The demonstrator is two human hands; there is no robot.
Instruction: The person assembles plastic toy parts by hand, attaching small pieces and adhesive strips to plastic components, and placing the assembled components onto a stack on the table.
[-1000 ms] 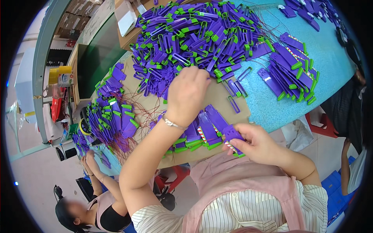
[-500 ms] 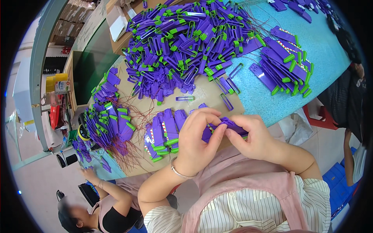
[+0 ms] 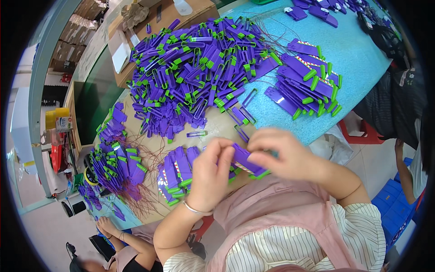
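Close in front of my body, my left hand point(image 3: 211, 174) pinches a flat purple plastic piece point(image 3: 243, 156) with a red-and-white striped edge and a green end. My right hand point(image 3: 286, 154), blurred by motion, is curled beside this piece, its thumb at the piece's upper edge. A bit of green shows between its fingers; what it belongs to is unclear. Left of my left hand lies a row of similar purple pieces point(image 3: 182, 164) with green ends. Just beyond my hands are a few loose purple frames point(image 3: 196, 134) with green tips.
A large heap of purple-and-green frames point(image 3: 195, 68) covers the middle of the table. Stacks of purple pieces lie at the right point(image 3: 306, 84) and left point(image 3: 111, 165), with thin reddish wires point(image 3: 147, 158). Another person's hands point(image 3: 107, 226) are at the lower left; a red stool point(image 3: 360, 133) stands at the right.
My view has shifted, so the table contents sit lower and further left. My hands have moved slightly apart, and the piece's striped face now shows more fully.
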